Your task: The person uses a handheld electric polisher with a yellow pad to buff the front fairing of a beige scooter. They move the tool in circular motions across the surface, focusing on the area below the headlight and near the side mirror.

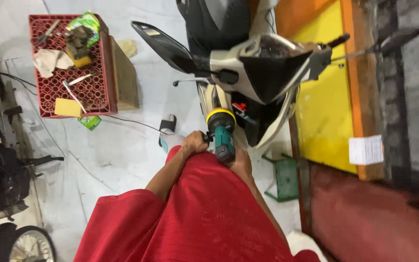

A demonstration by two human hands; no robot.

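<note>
A teal power polisher [223, 133] with a yellow round pad presses against the white side panel of a scooter [248, 73]. My left hand [194, 143] is closed around the tool's side near its head. My right hand [241, 162] holds the tool's body from behind and is partly hidden by it. My red shirt fills the lower middle of the view.
A red plastic crate [100, 92] with rags, tools and a yellow sponge stands at the upper left. A foot in a sandal [168, 131] rests on the grey floor. A small green stool [282, 177] sits right of me, beside a yellow and orange wall panel [323, 106]. A bicycle [1, 170] is on the left.
</note>
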